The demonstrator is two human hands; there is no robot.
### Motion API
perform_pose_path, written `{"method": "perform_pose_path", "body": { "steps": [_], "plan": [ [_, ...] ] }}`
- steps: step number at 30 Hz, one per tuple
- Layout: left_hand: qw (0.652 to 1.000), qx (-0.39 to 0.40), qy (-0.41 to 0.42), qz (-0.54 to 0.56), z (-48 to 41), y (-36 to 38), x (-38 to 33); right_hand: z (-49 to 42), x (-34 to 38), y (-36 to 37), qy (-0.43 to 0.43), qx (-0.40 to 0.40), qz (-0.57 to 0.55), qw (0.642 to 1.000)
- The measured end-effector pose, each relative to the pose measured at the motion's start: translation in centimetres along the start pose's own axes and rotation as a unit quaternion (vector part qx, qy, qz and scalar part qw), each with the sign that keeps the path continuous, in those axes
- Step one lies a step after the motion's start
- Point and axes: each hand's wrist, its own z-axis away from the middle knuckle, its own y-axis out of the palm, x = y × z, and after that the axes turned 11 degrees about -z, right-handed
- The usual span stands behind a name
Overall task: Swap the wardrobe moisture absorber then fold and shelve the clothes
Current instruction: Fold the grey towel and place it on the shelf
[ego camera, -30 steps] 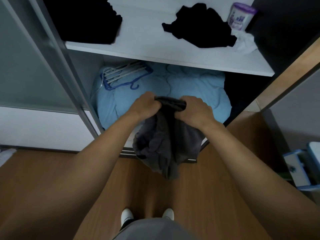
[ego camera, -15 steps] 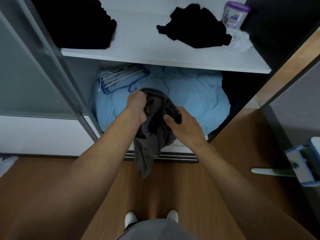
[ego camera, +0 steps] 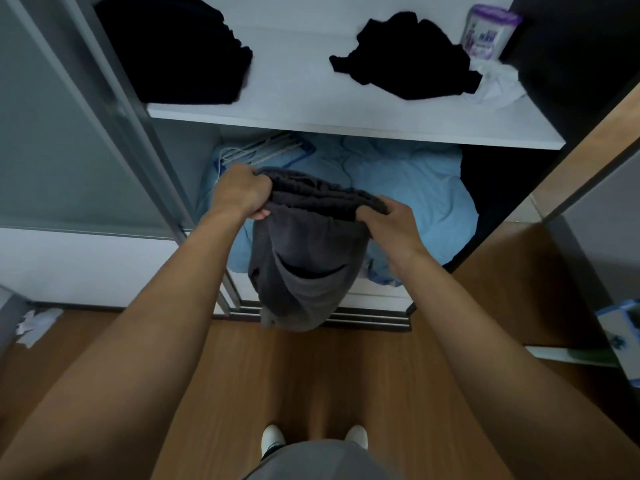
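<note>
A dark grey garment (ego camera: pixel 304 258) hangs in front of the wardrobe's lower compartment, held up by its top edge. My left hand (ego camera: pixel 242 192) grips the left end of that edge and my right hand (ego camera: pixel 391 221) grips the right end. On the white shelf (ego camera: pixel 311 88) above lie a folded black pile (ego camera: pixel 176 50) at the left and a crumpled black garment (ego camera: pixel 408 58) in the middle. A white moisture absorber tub with a purple lid (ego camera: pixel 485 31) stands at the shelf's right end beside crumpled white wrapping (ego camera: pixel 495 83).
A light blue duvet (ego camera: pixel 408 192) fills the lower compartment, with a blue hanger (ego camera: pixel 266 152) on it. A sliding door frame (ego camera: pixel 114 109) stands at the left, a dark door at the right. White paper (ego camera: pixel 34 323) lies on the wooden floor; a white-blue object (ego camera: pixel 620 337) sits far right.
My hands have moved apart along the garment's top edge, spreading it out wide. Earlier it was bunched between them.
</note>
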Motion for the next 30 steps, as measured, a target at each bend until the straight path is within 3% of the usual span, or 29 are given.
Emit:
{"method": "perform_pose_path", "body": {
  "steps": [3,6,11,16,20,24,27,30],
  "plan": [
    [0.994,0.017,-0.045,0.102,0.1,-0.2,-1.1,0.3,0.0,0.7,0.081,0.020,-0.205,0.975],
    [0.967,0.069,-0.090,0.228,0.6,0.1,-1.4,0.3,-0.9,0.8,0.059,0.038,-0.223,0.972],
    [0.905,0.079,-0.151,0.390,1.4,1.1,-1.5,1.7,-2.9,0.1,-0.033,0.119,-0.088,0.988],
    [0.866,0.075,-0.170,0.465,1.7,1.5,-3.1,3.3,-4.6,1.6,-0.179,0.182,0.084,0.963],
    [0.863,0.059,-0.173,0.472,1.7,1.4,-3.9,3.1,-4.5,2.0,-0.265,0.150,0.162,0.939],
    [0.862,0.055,-0.162,0.477,2.2,1.6,-4.4,2.9,-3.9,2.8,-0.254,0.057,0.036,0.965],
    [0.863,0.043,-0.146,0.482,2.5,1.6,-4.6,2.8,-3.3,2.8,-0.267,0.037,0.043,0.962],
    [0.887,0.051,-0.126,0.442,2.4,1.2,-4.0,2.4,-2.3,2.2,-0.178,0.006,-0.068,0.982]
  ]
}}
